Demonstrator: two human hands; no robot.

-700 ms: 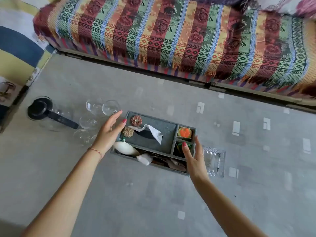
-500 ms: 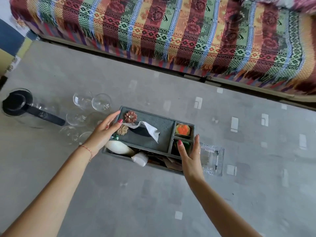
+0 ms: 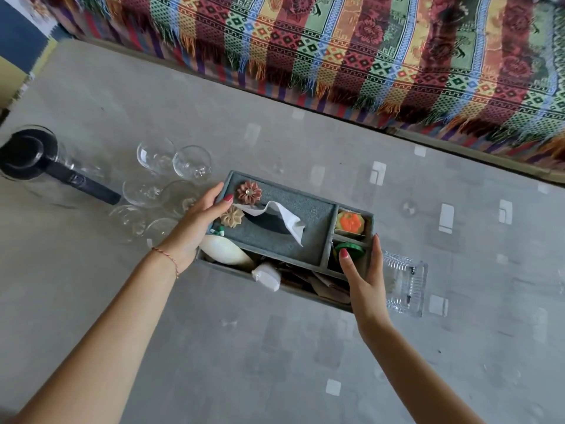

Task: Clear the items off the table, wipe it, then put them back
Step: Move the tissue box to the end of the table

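Observation:
A grey fabric tissue-box organiser (image 3: pixel 284 237) stands in the middle of the grey table (image 3: pixel 214 347). A white tissue (image 3: pixel 287 218) sticks out of its top slot, two fabric flowers sit beside it, and small items fill its side and front compartments. My left hand (image 3: pixel 195 224) grips the organiser's left end, thumb over the top edge beside the flowers. At the right end my right hand (image 3: pixel 363 276) pinches the wall, thumb inside the compartment and fingers outside.
Several clear glasses (image 3: pixel 191 162) cluster just left of the organiser, with a glass jug (image 3: pixel 29 154) with a black lid and handle further left. A clear ribbed glass dish (image 3: pixel 406 286) touches the organiser's right end. A sofa with a striped blanket (image 3: pixel 367 41) runs along the far edge.
Both hands have closed in from just beside the organiser and now hold its two ends. The camera has moved closer and tilted.

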